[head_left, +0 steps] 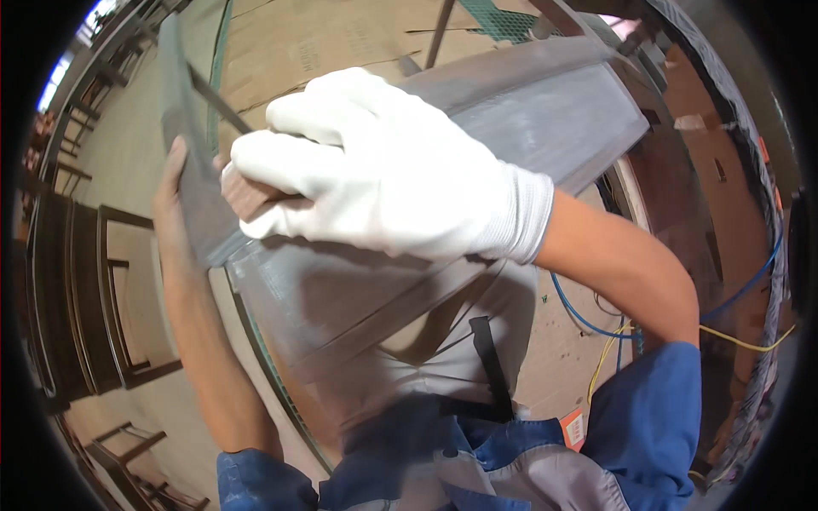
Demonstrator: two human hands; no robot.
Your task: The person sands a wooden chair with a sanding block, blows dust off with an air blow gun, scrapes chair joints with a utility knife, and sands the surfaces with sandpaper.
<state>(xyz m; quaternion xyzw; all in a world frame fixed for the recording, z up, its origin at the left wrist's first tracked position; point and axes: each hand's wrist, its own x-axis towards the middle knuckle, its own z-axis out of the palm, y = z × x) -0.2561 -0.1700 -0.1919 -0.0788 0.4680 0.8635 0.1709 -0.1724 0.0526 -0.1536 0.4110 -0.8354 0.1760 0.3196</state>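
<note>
A dusty grey piece of wooden furniture (554, 111), maybe a chair, lies tilted across the middle, with a flat panel and an upright part (194, 162) at its left end. My bare left hand (173, 183) grips the edge of that upright; its thumb lies on the near side and fingertips just show on the other. Above the panel, my right hand (366, 162) wears a white knit glove. Its curled fingers close round a small reddish-brown block (251, 192), whose end sticks out by the thumb. Whether the block touches the wood is hidden under the glove.
Flattened cardboard (315, 51) and green mesh lie beyond the piece. Dark wooden chair frames (77, 289) stand along the left. A blue hose (579, 319) and a yellow cord (741, 343) run at the right, beside brown cardboard (716, 170).
</note>
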